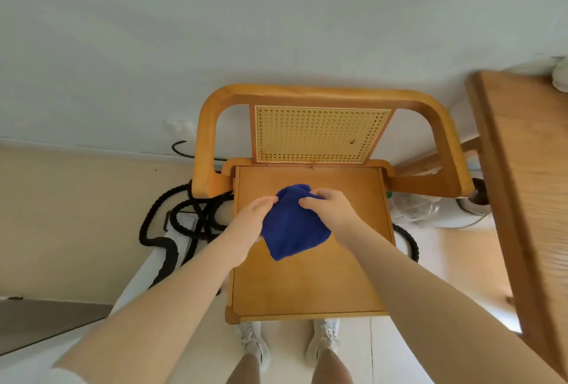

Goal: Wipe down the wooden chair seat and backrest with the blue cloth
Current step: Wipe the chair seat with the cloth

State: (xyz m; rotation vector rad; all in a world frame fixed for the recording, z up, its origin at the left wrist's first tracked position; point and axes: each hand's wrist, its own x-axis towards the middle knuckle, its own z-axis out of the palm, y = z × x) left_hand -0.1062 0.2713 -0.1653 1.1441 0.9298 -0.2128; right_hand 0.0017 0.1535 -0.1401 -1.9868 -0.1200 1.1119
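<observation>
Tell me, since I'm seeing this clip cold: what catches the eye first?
The blue cloth at the centre, bunched between the left hand and right hand above the wooden chair seat. Behind it rises the cane-panelled backrest, with black cords tangled on the floor to the chair's left.

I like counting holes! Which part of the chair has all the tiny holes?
The backrest panel, standing upright behind the seat; the seat and frame are smooth solid wood.
</observation>
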